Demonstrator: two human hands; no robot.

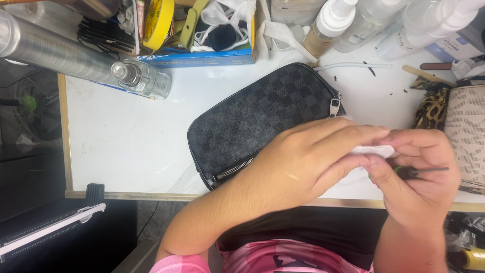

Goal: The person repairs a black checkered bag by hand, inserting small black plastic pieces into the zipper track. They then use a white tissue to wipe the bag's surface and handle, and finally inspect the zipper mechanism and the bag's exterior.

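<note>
A dark grey checkered zip pouch (252,119) lies on the white table (136,136), its metal zipper pull (334,107) at the right end. My left hand (313,159) rests over the pouch's lower right part, fingers stretched rightward, pinching a small white piece (373,150). My right hand (419,172) meets it from the right, touching the same white piece and gripping a thin tool with a green and black handle (419,172) whose dark shaft points right.
A clear bottle (139,77) lies at the back left. A blue box (202,35) with yellow tape and rags stands behind. Spray bottles (353,23) line the back right. A leopard-print bag (429,108) and a beige patterned bag (470,136) sit at right.
</note>
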